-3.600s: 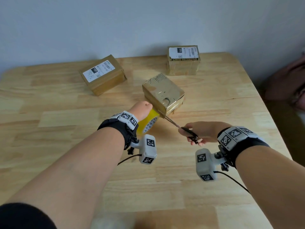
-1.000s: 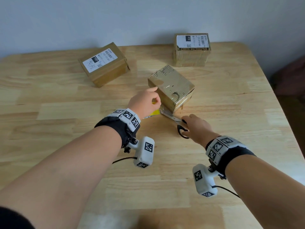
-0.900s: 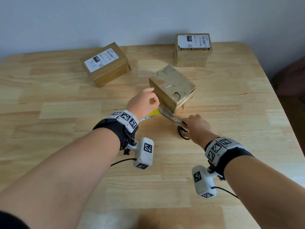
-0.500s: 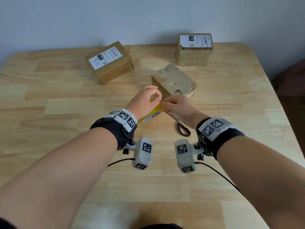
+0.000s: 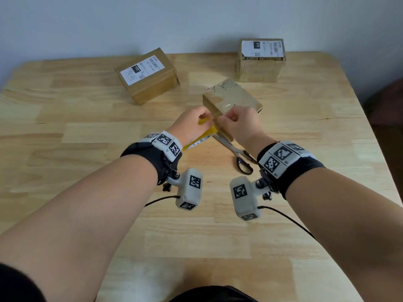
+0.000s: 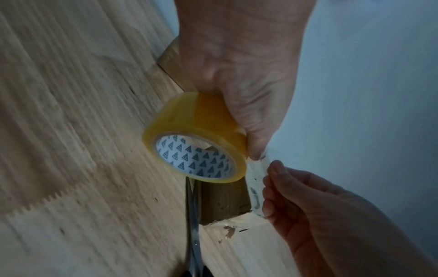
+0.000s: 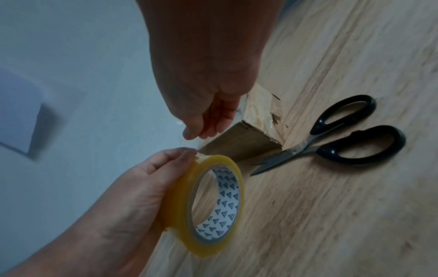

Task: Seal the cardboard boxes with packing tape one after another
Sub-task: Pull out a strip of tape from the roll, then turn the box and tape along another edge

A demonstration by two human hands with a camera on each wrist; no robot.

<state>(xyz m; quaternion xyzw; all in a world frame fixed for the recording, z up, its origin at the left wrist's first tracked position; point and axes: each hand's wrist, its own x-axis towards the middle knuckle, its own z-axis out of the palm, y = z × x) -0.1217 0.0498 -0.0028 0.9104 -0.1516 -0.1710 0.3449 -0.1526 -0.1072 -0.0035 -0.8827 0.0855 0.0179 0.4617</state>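
Observation:
My left hand [image 5: 205, 119] grips a yellow roll of packing tape [image 6: 196, 138] just above the table, at the near-left corner of the middle cardboard box [image 5: 233, 99]. That box is glossy with tape. My right hand [image 5: 223, 122] is right beside the roll and pinches the clear free end of the tape [image 6: 255, 185] between thumb and fingers. In the right wrist view the roll [image 7: 213, 206] is seen edge-on, with the box corner [image 7: 251, 138] behind it. Only a short strip is pulled off.
Black-handled scissors [image 5: 237, 155] lie shut on the table [image 5: 87, 149] under my right wrist, blades pointing at the middle box. A labelled box [image 5: 148, 75] stands at the back left and another [image 5: 260, 59] at the back right. The table edge runs along the right.
My right hand laid the scissors on the table, moved left to the roll and took hold of the tape end. My left hand has kept the roll and lifted it slightly.

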